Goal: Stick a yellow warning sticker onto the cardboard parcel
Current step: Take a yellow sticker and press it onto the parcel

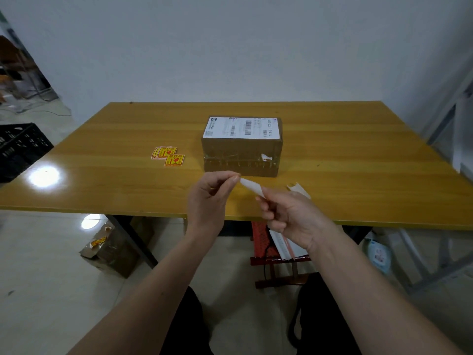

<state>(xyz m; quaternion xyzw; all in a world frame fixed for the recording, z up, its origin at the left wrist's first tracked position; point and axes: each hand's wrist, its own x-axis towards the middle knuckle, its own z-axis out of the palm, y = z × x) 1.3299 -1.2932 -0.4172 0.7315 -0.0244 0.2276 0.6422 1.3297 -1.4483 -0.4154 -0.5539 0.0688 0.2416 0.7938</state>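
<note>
A yellow table (102, 155) is holding a parcel (242, 155) mid-table, stickers (167, 156) lying just left of it. Your left hand (210, 201) and right hand (291, 216) are each pinching an end of a white strip (252, 186) near the table's front edge.

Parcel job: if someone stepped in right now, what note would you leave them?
Left hand: pinching one end of a white strip, apparently a sticker seen from its back.
Right hand: pinching the other end, probably peeling.
Cardboard parcel: mid-table, shipping label on top, no yellow sticker visible on it.
Spare yellow warning stickers: on the table, left of the parcel.
White paper scrap: beside the right hand.
Done: sticker picked up. Left: finish peeling, press it onto the parcel.
</note>
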